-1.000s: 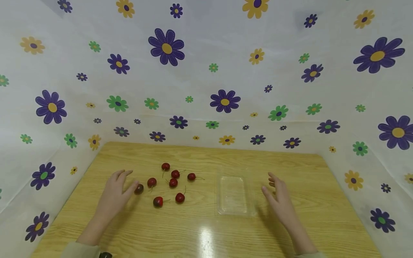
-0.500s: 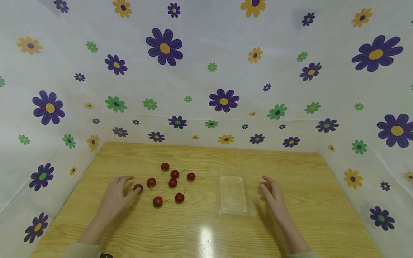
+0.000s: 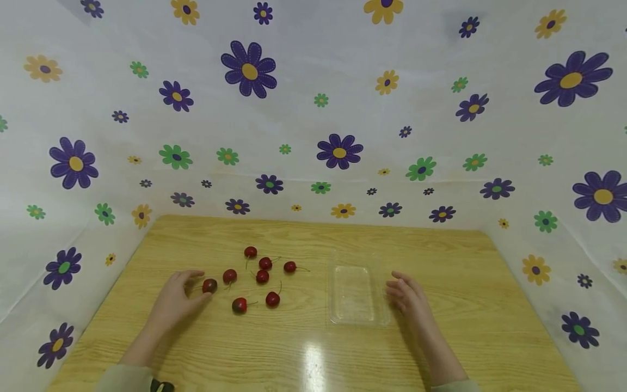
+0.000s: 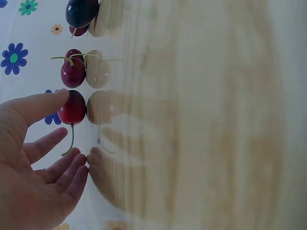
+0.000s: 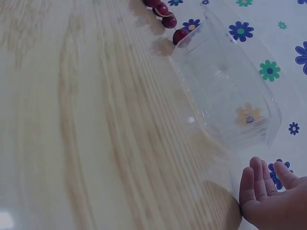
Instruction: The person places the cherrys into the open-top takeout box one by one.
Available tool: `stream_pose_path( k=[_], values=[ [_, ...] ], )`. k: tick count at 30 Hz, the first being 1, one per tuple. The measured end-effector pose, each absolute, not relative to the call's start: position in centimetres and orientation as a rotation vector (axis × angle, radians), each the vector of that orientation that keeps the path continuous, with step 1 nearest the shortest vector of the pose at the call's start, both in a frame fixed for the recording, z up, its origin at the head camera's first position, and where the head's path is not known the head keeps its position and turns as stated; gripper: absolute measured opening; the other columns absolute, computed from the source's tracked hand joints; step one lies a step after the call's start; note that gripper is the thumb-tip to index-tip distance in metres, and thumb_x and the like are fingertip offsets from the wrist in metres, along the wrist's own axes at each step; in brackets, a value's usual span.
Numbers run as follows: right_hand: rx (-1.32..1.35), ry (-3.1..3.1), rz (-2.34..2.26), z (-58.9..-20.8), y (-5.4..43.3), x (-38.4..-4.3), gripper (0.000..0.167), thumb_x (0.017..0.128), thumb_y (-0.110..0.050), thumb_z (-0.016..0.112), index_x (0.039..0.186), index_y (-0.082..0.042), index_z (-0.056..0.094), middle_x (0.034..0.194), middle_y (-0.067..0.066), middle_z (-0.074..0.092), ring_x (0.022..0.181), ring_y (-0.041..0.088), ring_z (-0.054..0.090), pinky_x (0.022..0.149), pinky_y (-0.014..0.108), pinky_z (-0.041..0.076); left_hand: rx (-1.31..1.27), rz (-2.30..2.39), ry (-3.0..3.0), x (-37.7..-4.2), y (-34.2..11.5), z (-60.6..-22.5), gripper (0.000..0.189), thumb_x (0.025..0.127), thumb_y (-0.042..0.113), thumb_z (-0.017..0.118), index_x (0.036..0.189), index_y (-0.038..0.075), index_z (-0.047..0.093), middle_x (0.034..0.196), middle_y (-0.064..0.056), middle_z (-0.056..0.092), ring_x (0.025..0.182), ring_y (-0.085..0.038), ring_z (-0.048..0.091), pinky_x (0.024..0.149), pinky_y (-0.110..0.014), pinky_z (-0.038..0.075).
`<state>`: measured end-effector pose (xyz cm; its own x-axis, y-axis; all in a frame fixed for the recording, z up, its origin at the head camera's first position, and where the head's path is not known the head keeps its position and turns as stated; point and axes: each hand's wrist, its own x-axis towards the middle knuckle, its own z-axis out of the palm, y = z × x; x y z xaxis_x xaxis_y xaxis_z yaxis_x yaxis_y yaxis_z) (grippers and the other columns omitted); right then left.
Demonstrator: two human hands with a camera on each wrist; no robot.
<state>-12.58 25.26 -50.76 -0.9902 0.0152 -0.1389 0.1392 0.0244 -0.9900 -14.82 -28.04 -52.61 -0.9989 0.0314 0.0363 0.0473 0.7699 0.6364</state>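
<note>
Wood table (image 3: 313, 348); clear tray (image 3: 354, 295) faint btwn hands.

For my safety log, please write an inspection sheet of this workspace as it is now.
Surface: wooden table, glossy, with a light glare.
Job's things: eight cherries; nearest cherry at the left fingertips; clear plastic tray, nothing in it.
Clutter: nothing seen.
Grips: left hand open, a fingertip touching the nearest cherry; right hand open, beside the tray's right edge, contact unclear.
Cables: nothing seen.
Surroundings: white flowered sheet on three sides.
</note>
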Motion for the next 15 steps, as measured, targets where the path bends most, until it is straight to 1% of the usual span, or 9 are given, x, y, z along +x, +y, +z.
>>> stream_pose_path(
  k=[3,7,10,13,15],
  values=[
    [0.172,2.082,-2.199,-50.88,25.2,-12.62,0.052,0.116,-0.026,0.038,0.155,0.009,0.032,0.116,-0.009,0.069,0.102,0.003,0.066,0.088,0.022,0.057,-0.066,-1.083,-2.925,-14.96,-28.1,-52.8,0.056,0.092,0.021,0.083,0.138,-0.003,0.061,0.136,-0.032,0.06,0.122,-0.048,0.061,0.105,-0.064,0.052],
    [0.21,1.965,-2.262,-50.86,24.93,-12.63,0.046,0.114,-0.021,0.042,0.151,0.005,0.038,0.111,-0.008,0.071,0.097,0.005,0.067,0.085,0.023,0.057,-0.057,-1.118,-2.928,-15.15,-27.96,-52.9,0.051,0.093,0.02,0.082,0.134,-0.004,0.063,0.136,-0.031,0.061,0.124,-0.048,0.061,0.107,-0.063,0.052],
    [0.237,1.9,-2.278,-50.86,24.74,-12.64,0.041,0.113,-0.02,0.044,0.148,0.002,0.042,0.112,-0.006,0.07,0.098,0.007,0.066,0.085,0.023,0.056,-0.049,-1.156,-2.933,-15.28,-27.86,-52.92,0.05,0.094,0.02,0.081,0.133,-0.005,0.064,0.136,-0.032,0.061,0.124,-0.05,0.061,0.107,-0.063,0.052],
    [0.264,1.846,-2.28,-50.88,24.65,-12.65,0.042,0.113,-0.02,0.043,0.148,0.002,0.042,0.113,-0.005,0.068,0.1,0.008,0.065,0.086,0.022,0.055,-0.044,-1.185,-2.933,-15.35,-27.79,-52.97,0.048,0.094,0.018,0.081,0.132,-0.006,0.064,0.135,-0.032,0.062,0.124,-0.051,0.062,0.108,-0.062,0.052],
    [0.281,1.828,-2.272,-50.87,24.61,-12.67,0.044,0.113,-0.02,0.042,0.15,0.004,0.041,0.114,-0.005,0.067,0.101,0.007,0.063,0.087,0.021,0.054,-0.058,-1.185,-2.932,-15.47,-27.8,-53.03,0.046,0.094,0.018,0.081,0.13,-0.006,0.066,0.133,-0.032,0.063,0.122,-0.05,0.064,0.107,-0.062,0.053]
  ],
)
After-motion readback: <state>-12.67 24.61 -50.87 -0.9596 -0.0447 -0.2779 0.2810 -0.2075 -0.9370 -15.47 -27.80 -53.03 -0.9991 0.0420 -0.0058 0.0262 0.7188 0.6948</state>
